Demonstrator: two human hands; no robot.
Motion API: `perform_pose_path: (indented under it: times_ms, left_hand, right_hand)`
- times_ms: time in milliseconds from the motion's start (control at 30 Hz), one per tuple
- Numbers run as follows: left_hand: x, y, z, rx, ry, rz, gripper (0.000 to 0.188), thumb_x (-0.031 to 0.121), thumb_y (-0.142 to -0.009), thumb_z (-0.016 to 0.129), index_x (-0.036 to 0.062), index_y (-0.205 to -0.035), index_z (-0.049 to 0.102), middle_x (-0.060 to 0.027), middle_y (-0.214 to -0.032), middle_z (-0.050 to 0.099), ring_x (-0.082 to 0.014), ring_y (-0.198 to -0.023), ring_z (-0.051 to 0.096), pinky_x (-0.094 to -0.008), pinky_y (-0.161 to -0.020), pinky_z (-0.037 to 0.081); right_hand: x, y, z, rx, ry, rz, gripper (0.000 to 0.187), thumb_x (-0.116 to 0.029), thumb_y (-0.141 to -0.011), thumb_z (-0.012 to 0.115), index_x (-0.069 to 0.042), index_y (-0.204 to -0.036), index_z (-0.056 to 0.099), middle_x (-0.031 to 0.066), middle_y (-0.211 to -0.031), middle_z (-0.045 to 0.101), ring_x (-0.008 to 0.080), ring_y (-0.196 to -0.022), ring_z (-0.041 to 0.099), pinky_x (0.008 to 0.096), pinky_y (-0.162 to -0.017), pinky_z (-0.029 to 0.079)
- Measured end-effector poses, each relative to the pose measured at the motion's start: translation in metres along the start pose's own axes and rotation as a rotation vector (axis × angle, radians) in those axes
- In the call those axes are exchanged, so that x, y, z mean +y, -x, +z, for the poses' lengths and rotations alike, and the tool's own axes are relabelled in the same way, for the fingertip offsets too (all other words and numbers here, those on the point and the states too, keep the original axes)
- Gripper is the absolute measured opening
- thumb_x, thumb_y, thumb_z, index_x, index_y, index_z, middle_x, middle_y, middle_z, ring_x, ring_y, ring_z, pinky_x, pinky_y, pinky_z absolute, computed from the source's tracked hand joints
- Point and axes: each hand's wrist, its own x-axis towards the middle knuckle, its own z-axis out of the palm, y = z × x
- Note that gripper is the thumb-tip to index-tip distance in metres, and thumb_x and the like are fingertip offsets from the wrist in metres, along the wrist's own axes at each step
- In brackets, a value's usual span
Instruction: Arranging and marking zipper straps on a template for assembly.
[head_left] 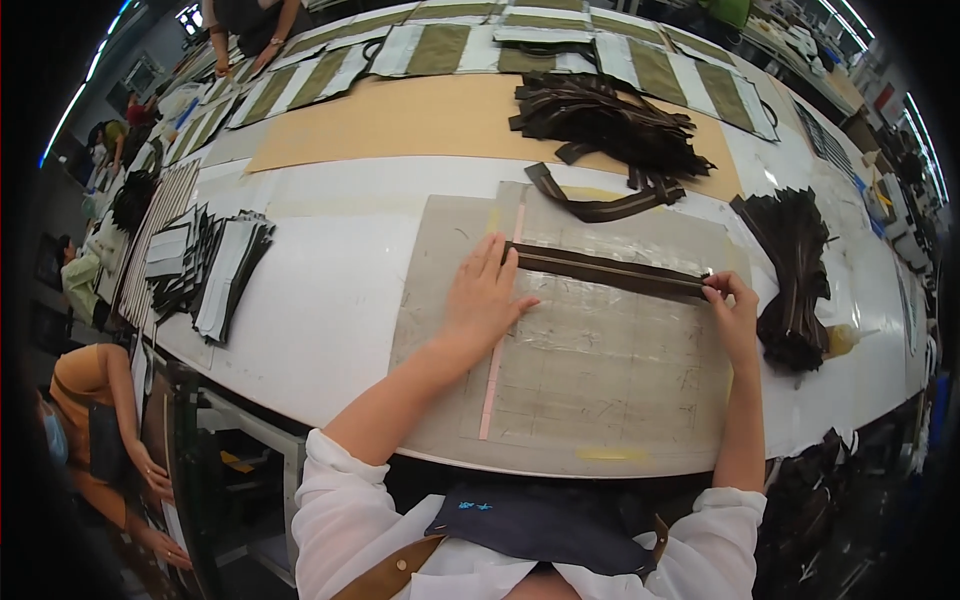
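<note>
Spanning both hands' grip: dark zipper strip [608,271].

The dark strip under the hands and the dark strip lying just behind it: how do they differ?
The strip under the hands lies straight and flat, pinned by the left hand and pinched by the right hand. The loose strip curves, untouched, off the grey mat. Both are dark, long and narrow.

A heap of dark brown zipper strips [610,125] lies on a tan cardboard sheet [400,120] across the white tabletop [320,300]. A second dark bundle [795,270] sits at the right, and fanned grey-and-white fabric pieces [205,270] at the left.
</note>
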Motion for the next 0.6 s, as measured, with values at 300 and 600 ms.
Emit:
perform_pose_path:
  times_ms: [300,600]
  left_hand:
    - [-0.004,-0.001,0.010,0.048,0.046,0.044,0.061,0.038,-0.088,0.075,-0.0060,-0.129,0.064,-0.0157,-0.133,0.062,-0.0295,-0.129,0.055,-0.0403,-0.108,0.046]
    - [-0.002,0.001,0.010,0.058,0.026,0.033,0.061,0.034,-0.086,0.078,-0.0060,-0.130,0.063,-0.0168,-0.134,0.062,-0.0314,-0.129,0.056,-0.0417,-0.106,0.047]
  right_hand:
    - [0.006,0.007,0.000,0.002,0.095,0.003,0.007,-0.013,-0.090,0.073,-0.007,-0.094,0.071,-0.0016,-0.082,0.069,0.0142,-0.079,0.057,0.0355,-0.099,0.032]
    - [-0.008,-0.002,-0.001,0.009,0.231,-0.070,0.005,-0.010,-0.089,0.073,-0.007,-0.092,0.070,-0.0001,-0.080,0.067,0.0156,-0.075,0.056,0.0370,-0.097,0.032]
